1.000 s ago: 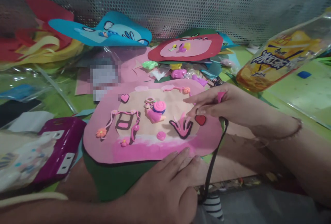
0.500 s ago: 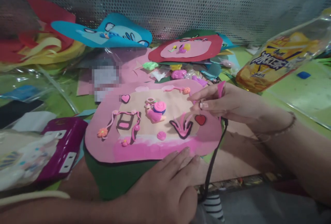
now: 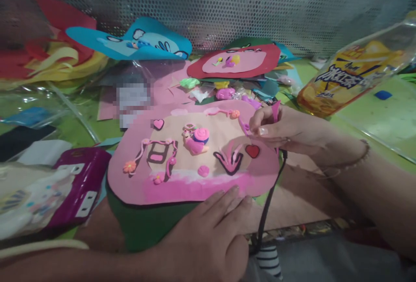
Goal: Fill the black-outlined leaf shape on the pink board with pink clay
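Pink card (image 3: 190,162), left hand (image 3: 216,234) flat at its near edge, right hand (image 3: 287,128) curled, hold unclear, bottle (image 3: 351,76) labelled 冰红茶.

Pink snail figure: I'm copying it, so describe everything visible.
The pink snail figure looks like moulded clay. Its pink body bears a coiled pink shell edged in dark blue; a peach-coloured tip shows at right. The head, at left, has a pinkish ring above it; finer details are unclear. It lies on the beige centre of the pink paper picture, touched by neither left hand nor right hand.
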Motion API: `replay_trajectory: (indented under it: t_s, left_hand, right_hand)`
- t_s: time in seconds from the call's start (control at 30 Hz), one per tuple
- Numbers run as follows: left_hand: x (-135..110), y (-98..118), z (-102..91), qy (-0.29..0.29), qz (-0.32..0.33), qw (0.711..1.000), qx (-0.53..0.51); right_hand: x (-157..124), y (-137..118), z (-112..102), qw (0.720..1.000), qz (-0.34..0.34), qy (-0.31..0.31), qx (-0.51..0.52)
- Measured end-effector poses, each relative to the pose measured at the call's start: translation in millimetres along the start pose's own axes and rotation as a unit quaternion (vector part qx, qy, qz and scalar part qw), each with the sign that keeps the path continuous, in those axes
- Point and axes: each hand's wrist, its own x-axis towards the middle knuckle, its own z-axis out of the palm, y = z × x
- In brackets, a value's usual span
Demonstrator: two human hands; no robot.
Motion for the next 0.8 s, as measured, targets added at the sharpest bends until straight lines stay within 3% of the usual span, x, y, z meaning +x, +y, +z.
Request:
replay_trajectory:
  t_s: [0.23, 0.37, 0.6, 0.8]
  left_hand:
    - [0.6, -0.2, 2.1, 0.048, -0.004, 0.999, -0.018]
    - [-0.4, -0.4, 0.9, 0.000, -0.012, 0.999, -0.034]
    - [0.3, -1.2, 5.5, 0.041, 0.000, 0.999, -0.015]
    - [0.9, 0.0, 1.0, -0.008, -0.010, 1.000, -0.009]
  right_hand:
    - [0.0, -2.5, 1.7, 1.000, 0.014, -0.012, 0.004]
    - [0.2, -0.9, 1.1, 1.000, 0.016, -0.022, 0.000]
    - [0.9, -0.1, 3.7, 0.998, -0.015, -0.026, -0.060]
    - [-0.2, 1.7, 6.0, 0.997, -0.023, -0.012, -0.072]
